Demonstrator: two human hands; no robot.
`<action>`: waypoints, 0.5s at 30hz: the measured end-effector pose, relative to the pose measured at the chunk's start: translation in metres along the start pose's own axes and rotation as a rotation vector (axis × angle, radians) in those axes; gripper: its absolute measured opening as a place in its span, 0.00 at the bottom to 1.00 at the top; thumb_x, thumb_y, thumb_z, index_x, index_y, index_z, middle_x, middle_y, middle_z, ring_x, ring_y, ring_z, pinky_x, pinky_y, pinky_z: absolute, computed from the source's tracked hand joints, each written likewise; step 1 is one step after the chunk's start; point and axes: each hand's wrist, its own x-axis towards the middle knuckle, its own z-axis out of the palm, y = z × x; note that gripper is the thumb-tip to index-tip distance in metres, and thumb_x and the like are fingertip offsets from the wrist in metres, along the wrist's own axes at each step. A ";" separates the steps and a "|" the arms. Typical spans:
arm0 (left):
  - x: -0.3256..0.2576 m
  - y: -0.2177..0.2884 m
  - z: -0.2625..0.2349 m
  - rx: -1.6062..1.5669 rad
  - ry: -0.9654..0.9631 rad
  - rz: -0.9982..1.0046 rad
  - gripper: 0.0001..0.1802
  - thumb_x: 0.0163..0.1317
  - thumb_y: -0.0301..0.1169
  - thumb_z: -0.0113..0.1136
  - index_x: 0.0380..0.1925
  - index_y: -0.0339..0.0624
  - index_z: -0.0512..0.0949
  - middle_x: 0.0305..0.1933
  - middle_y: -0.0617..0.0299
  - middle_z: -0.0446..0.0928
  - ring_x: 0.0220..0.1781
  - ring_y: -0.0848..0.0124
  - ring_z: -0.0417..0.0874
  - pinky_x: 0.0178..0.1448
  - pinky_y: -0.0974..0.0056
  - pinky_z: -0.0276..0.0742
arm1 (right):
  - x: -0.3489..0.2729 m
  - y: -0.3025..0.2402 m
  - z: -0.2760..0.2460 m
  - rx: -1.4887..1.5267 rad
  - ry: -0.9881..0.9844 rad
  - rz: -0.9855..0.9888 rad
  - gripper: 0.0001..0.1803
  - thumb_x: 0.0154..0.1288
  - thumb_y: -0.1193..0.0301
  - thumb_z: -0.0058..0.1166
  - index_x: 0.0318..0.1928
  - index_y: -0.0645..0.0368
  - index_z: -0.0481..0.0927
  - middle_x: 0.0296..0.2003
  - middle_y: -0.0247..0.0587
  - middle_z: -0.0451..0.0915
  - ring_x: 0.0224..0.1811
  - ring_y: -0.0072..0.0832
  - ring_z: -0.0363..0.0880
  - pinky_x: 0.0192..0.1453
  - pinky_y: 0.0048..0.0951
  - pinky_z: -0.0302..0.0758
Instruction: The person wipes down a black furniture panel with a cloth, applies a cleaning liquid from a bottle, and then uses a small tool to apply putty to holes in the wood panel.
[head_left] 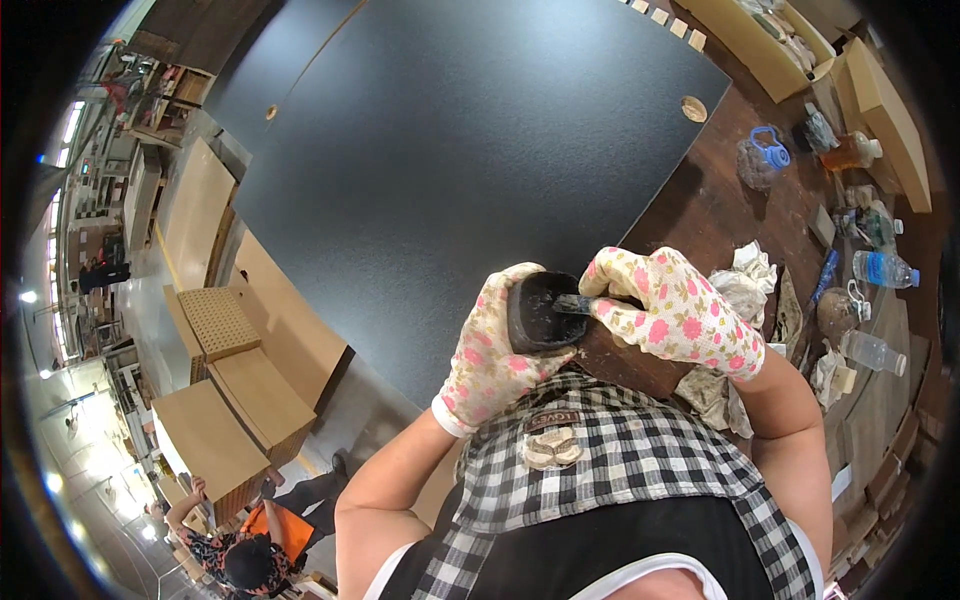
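Note:
Both my hands wear white gloves with a pink flower print. My left hand (492, 345) is closed round a small black cup (535, 318), tilted so that its inside faces up toward me. A thin, flat, dark tool (572, 303) reaches over the cup's right rim, pinched in my right hand (670, 308); its exact kind is not clear. Just beyond my hands lies a large dark grey panel (450, 150), with a round hole (693, 109) near its right corner.
On the brown table (700, 200) at right stand a blue-lidded jug (768, 152), several plastic bottles (885, 269) and crumpled rags (745, 285). An open carton (760, 50) is at the far right. To the left, another person (250, 555) handles stacked brown boards (215, 430).

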 end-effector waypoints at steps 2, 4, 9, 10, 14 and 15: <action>-0.001 0.001 0.001 0.004 0.001 0.001 0.37 0.43 0.27 0.75 0.54 0.40 0.66 0.51 0.58 0.72 0.53 0.68 0.75 0.59 0.63 0.72 | 0.000 0.001 0.002 0.006 0.008 -0.002 0.06 0.56 0.79 0.52 0.36 0.66 0.74 0.24 0.46 0.79 0.27 0.30 0.80 0.33 0.28 0.72; -0.002 0.003 0.001 -0.007 -0.005 -0.010 0.37 0.44 0.27 0.75 0.54 0.40 0.66 0.51 0.58 0.71 0.54 0.68 0.74 0.59 0.63 0.72 | 0.001 0.003 0.004 0.028 0.007 -0.016 0.06 0.57 0.78 0.52 0.36 0.66 0.74 0.23 0.45 0.78 0.25 0.29 0.78 0.32 0.27 0.71; -0.007 0.003 0.000 -0.024 0.005 0.005 0.36 0.45 0.27 0.74 0.54 0.40 0.66 0.51 0.57 0.71 0.54 0.69 0.74 0.59 0.63 0.71 | 0.001 0.002 0.007 0.105 -0.009 0.034 0.05 0.57 0.77 0.52 0.34 0.65 0.74 0.21 0.45 0.77 0.23 0.29 0.77 0.29 0.29 0.70; -0.008 0.004 0.001 -0.044 0.006 -0.005 0.36 0.45 0.27 0.74 0.54 0.39 0.66 0.51 0.57 0.71 0.54 0.69 0.74 0.59 0.63 0.71 | 0.000 0.001 0.008 0.156 -0.006 0.068 0.05 0.57 0.75 0.52 0.32 0.65 0.74 0.21 0.47 0.77 0.24 0.34 0.78 0.29 0.32 0.70; -0.011 0.001 0.001 -0.037 0.009 -0.009 0.36 0.45 0.26 0.73 0.54 0.39 0.65 0.52 0.57 0.71 0.55 0.69 0.74 0.60 0.63 0.71 | -0.001 0.000 0.006 0.277 -0.049 0.107 0.04 0.59 0.77 0.51 0.33 0.66 0.74 0.19 0.41 0.76 0.23 0.25 0.77 0.27 0.27 0.70; -0.011 0.002 0.002 -0.041 0.009 -0.012 0.36 0.45 0.27 0.73 0.54 0.39 0.65 0.52 0.57 0.71 0.55 0.69 0.74 0.60 0.63 0.71 | -0.002 -0.001 0.004 0.313 -0.055 0.145 0.04 0.59 0.77 0.50 0.33 0.66 0.74 0.19 0.40 0.76 0.22 0.22 0.76 0.27 0.26 0.70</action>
